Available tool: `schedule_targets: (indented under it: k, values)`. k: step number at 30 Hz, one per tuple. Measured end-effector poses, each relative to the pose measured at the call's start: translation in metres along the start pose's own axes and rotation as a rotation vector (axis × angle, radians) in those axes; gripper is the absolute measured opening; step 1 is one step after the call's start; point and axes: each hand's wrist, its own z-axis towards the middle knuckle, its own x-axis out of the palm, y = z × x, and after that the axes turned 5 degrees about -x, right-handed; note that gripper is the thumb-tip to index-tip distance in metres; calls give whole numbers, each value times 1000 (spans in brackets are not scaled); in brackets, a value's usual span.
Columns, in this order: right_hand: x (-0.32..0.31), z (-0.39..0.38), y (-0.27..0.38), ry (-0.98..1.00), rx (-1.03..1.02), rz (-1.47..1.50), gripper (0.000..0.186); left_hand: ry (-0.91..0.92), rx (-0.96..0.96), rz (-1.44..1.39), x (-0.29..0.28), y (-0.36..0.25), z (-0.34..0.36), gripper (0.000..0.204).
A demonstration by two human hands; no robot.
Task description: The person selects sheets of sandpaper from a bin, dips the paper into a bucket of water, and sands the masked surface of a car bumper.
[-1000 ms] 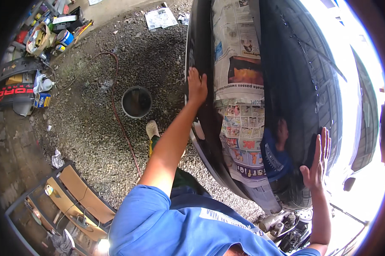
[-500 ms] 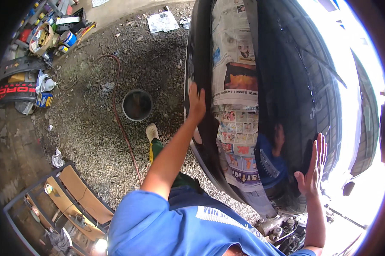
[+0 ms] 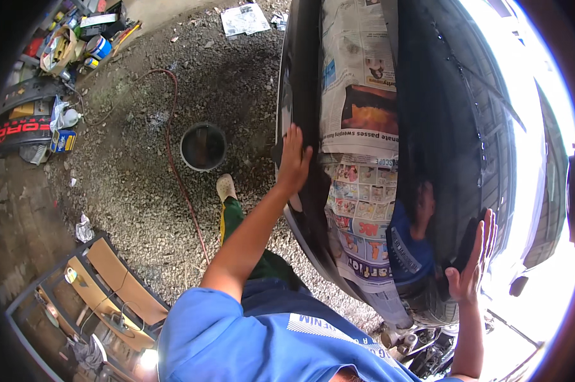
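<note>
Both hands have shifted only slightly against the earlier frames: the left hand (image 3: 294,162) has slid a little lower along the near edge of the glossy black car panel (image 3: 440,146), and the right hand (image 3: 473,262) stays pressed on its far, shiny face, fingers a touch more spread. Neither hand is closed around anything; each lies flat and open, palm against the panel, the left at its dark left edge, the right near the lower right part where the person's reflection shows. Sheets of newspaper (image 3: 357,127) cover a long strip down the panel's middle, between the two hands.

By the look of it, the step in hand is steadying or feeling over the masked panel with both palms. A next move would call for keeping the palms flat and pressure even, so the paper does not shift or tear, and for minding the footing on loose gravel.

The panel stands over the gravel floor (image 3: 141,191); its long axis runs from the top of the view down toward the person's right side, curving with the lens, and its broad face looks toward the person.

On the gravel to the left sit a round dark bucket (image 3: 203,146) and a red hose (image 3: 173,140) trailing past it; cans and clutter (image 3: 77,44) lie at the floor's far left corner.
</note>
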Motion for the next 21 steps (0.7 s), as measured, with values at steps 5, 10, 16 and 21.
schedule_targets:
  k: [5, 10, 16, 21]
  values:
    - [0, 5, 0, 4, -16, 8, 98, -14, 49, 85, -13, 6, 29, 62]
    - [1, 9, -1, 19, -29, 15, 96, 27, 60, 143, -31, 15, 75, 62]
    - [1, 2, -1, 18, 3, 31, 97, 41, 198, 185, -17, 14, -17, 64]
    - [1, 7, -1, 19, -14, 8, 95, 26, 96, 237, -28, 21, 93, 65]
